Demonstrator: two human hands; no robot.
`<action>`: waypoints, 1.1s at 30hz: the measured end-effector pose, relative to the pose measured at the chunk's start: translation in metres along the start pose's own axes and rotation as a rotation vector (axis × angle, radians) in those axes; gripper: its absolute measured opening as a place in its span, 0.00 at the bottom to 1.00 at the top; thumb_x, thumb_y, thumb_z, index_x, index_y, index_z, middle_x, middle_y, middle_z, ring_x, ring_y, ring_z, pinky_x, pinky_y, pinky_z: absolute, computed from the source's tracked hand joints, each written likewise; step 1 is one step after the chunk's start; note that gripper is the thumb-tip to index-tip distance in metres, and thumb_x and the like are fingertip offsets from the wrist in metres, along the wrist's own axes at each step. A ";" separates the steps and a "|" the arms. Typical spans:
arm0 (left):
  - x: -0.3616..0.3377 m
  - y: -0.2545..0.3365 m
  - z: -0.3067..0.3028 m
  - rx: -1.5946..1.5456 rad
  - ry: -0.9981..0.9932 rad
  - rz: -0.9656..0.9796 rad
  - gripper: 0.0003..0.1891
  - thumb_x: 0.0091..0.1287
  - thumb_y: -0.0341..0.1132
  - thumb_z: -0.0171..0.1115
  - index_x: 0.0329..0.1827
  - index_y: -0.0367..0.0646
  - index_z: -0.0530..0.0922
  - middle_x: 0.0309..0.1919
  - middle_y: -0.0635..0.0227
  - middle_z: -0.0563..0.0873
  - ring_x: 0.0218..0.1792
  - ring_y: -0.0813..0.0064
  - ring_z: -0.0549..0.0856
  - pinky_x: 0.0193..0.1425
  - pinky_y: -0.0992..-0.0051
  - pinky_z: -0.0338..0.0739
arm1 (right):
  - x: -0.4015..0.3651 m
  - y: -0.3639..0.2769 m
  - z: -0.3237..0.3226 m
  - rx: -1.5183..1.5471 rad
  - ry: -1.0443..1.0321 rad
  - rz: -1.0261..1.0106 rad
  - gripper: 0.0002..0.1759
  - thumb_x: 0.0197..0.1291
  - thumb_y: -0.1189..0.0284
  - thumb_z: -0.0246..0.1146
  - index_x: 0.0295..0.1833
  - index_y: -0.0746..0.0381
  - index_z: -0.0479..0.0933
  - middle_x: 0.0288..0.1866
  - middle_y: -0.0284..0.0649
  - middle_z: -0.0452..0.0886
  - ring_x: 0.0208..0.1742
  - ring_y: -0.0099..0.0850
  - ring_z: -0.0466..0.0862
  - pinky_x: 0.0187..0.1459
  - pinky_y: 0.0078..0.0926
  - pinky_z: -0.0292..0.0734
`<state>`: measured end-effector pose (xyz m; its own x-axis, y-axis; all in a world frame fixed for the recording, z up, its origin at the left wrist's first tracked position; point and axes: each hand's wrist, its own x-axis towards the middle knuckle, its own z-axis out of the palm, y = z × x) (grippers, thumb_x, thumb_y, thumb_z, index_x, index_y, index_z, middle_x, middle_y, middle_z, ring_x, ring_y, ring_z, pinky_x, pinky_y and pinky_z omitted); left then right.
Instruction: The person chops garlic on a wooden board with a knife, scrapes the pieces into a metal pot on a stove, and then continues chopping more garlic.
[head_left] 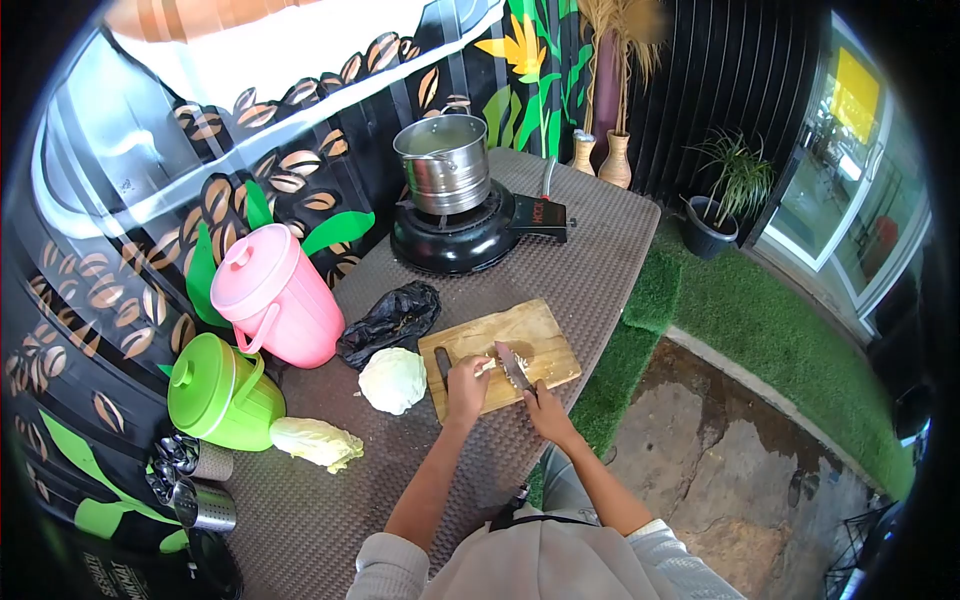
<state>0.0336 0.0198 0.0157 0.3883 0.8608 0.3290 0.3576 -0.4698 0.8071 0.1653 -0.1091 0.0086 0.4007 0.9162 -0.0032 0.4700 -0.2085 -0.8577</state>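
My right hand (545, 412) grips a kitchen knife (513, 366), its blade lying over the wooden cutting board (548, 342). Small pale chopped bits (521, 377) lie along the blade; their kind is too small to tell. Left of the knife, the fingers of my left hand (466, 390) are closed on a pale piece of food (487, 366). A dark handle (443, 362) lies on the board's left side, partly hidden by that hand. Just beyond the board's left edge sits a round cabbage (392, 381).
A steel pot (443, 165) stands on a black portable gas stove (455, 240) at the back. A black plastic bag (392, 318), pink jug (280, 295), green jug (225, 392) and napa cabbage (316, 443) line the left. Metal utensil holders (207, 505) stand at the table's left edge.
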 end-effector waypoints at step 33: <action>-0.033 -0.011 0.023 0.174 0.110 0.197 0.09 0.61 0.28 0.64 0.42 0.36 0.85 0.41 0.58 0.86 0.48 0.60 0.81 0.52 0.67 0.76 | 0.009 -0.034 0.013 -0.758 -0.188 -0.072 0.10 0.58 0.73 0.57 0.42 0.68 0.72 0.35 0.55 0.83 0.35 0.47 0.87 0.35 0.40 0.83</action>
<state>0.0366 -0.0079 -0.0159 0.3739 0.7611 0.5301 0.4280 -0.6486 0.6293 0.1426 -0.0896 0.0306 0.2413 0.9646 -0.1061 0.9255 -0.2616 -0.2740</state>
